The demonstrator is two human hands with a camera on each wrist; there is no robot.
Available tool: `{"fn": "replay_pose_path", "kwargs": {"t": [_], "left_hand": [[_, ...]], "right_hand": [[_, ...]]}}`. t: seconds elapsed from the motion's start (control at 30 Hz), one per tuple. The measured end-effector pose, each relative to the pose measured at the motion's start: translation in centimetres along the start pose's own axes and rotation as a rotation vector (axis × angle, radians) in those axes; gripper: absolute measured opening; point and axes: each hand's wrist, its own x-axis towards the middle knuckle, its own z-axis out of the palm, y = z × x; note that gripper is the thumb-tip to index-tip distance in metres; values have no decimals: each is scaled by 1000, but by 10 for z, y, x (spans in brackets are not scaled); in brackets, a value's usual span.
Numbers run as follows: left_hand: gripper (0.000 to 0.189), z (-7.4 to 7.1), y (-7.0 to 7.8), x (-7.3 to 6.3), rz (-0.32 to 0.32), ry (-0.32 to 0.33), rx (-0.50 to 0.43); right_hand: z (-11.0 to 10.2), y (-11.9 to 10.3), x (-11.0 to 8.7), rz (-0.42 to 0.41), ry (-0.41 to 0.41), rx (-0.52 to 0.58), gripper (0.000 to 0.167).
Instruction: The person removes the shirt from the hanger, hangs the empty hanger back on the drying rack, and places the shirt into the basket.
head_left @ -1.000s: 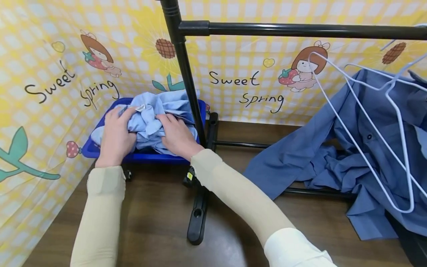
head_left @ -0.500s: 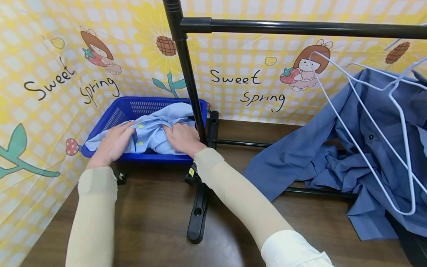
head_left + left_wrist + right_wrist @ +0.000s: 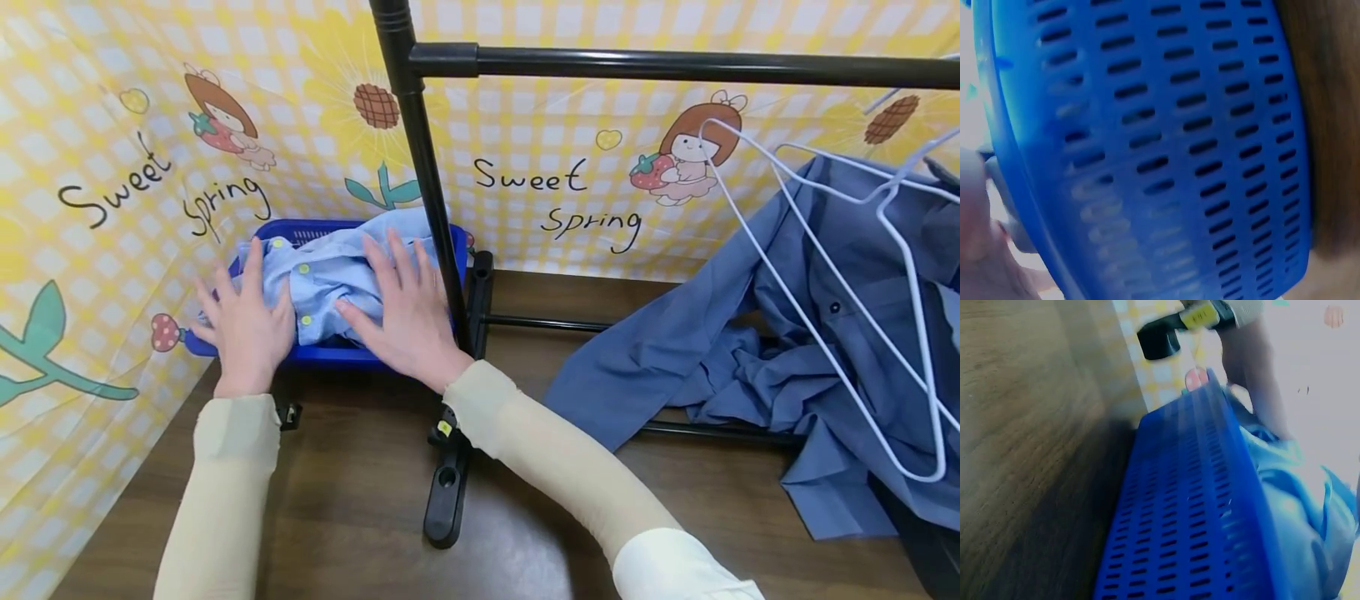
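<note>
A crumpled light blue shirt (image 3: 322, 283) with yellow-green buttons lies in a blue plastic basket (image 3: 337, 357). My left hand (image 3: 251, 321) is spread over the shirt's left side, its fingers fanned and straight. On the right part of the shirt, my right hand (image 3: 411, 312) is also spread, thumb pointing inward. Neither hand grips the cloth. In the left wrist view the slotted basket wall (image 3: 1204, 150) fills most of the picture. From the right wrist, the basket's long side (image 3: 1179, 506) shows with the shirt (image 3: 1297, 506) bulging above the rim.
A black garment rack's post (image 3: 423, 158) rises just in front of the basket's right end, near my right hand. Its foot (image 3: 444, 500) extends across the wooden floor. White hangers (image 3: 817, 229) and a dark blue shirt (image 3: 675, 350) are at the right.
Both hands gripped the bunched shirt earlier, then pushed down into the basket. Now their fingers have let go and spread out. The shirt lies lower and flatter than a second ago.
</note>
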Motion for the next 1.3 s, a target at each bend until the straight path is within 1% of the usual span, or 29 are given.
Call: {"fn": "replay_pose_path", "kwargs": {"t": [0.03, 0.07, 0.13, 0.2, 0.3, 0.37, 0.47, 0.57, 0.67, 0.77, 0.87, 0.97, 1.03, 1.13, 1.23, 1.3], "left_hand": [[66, 1, 1, 0, 9, -8, -13], [65, 3, 3, 1, 16, -21, -26], [69, 5, 5, 4, 21, -68, -23], [77, 8, 6, 9, 13, -140, 22], [89, 11, 7, 19, 8, -244, 124], [94, 13, 7, 26, 14, -300, 173], [95, 15, 6, 34, 36, -369, 230], [95, 18, 5, 38, 71, -440, 299], [95, 17, 3, 37, 98, -513, 344], [94, 15, 1, 33, 112, -572, 355], [94, 13, -1, 29, 113, -620, 364], [94, 13, -2, 27, 118, -631, 371], [93, 14, -2, 26, 123, -606, 365], [91, 18, -4, 25, 132, -508, 324], [89, 20, -5, 24, 141, -382, 261], [88, 22, -6, 23, 147, -318, 220]], "right_hand": [[0, -2, -2, -20, -7, -14, 74], [1, -3, -4, -22, -28, -25, 70], [4, -4, -3, 21, -98, -33, 63], [9, -3, 3, 96, -173, -33, 64], [17, 1, 16, 206, -263, -39, 66], [20, 3, 25, 260, -308, -46, 65], [23, 5, 33, 320, -391, -85, 63], [24, 5, 35, 343, -473, -149, 62], [24, 4, 33, 347, -560, -197, 64], [22, 1, 29, 346, -636, -226, 67], [21, -2, 24, 333, -677, -248, 70], [19, -3, 20, 322, -677, -254, 71], [19, -2, 17, 315, -650, -238, 71], [18, 0, 15, 304, -558, -186, 70], [17, 2, 12, 281, -457, -136, 69], [15, 2, 10, 258, -413, -119, 71]]}}
